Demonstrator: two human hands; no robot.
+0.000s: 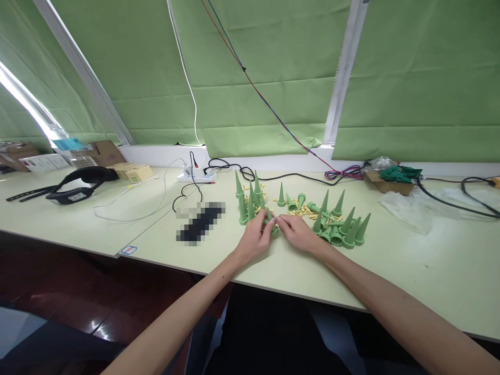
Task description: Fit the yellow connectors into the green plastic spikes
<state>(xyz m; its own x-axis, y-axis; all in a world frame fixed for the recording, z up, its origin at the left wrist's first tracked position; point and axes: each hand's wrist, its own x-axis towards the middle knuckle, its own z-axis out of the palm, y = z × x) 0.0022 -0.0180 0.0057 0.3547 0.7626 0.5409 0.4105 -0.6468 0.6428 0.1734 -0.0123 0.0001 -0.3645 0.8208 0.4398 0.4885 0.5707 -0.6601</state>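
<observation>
"Where were the person's hands?"

"Together, toward the front edge of the long pale cream table (422,281). The left hand (253,238) had its thumb and fingers closed round a tapered green plastic cone (269,214), its tip pointing up."

"And the right hand (300,234)?"

"Its fingertips were bunched just beside that cone, close against the left fingers — whether they pinched some small piece, I couldn't tell."

"What lay around them?"

"Beyond the left hand, a cluster of upright green cones (242,211). To the right of the right hand, a heap of standing and toppled green cones (349,238). Small yellow pegs (308,212) were scattered behind the hands, around both groups."

"And farther out?"

"A white power strip (197,178) sat by the back edge, left of the cones. Near the back edge on the right was an open brown cardboard box (380,182) with dark green cloth (400,174) in it. A black padded headband (68,198) lay toward the left — and a pixelated dark oblong (201,224), too blurred to name, lay between it and the left hand."
</observation>
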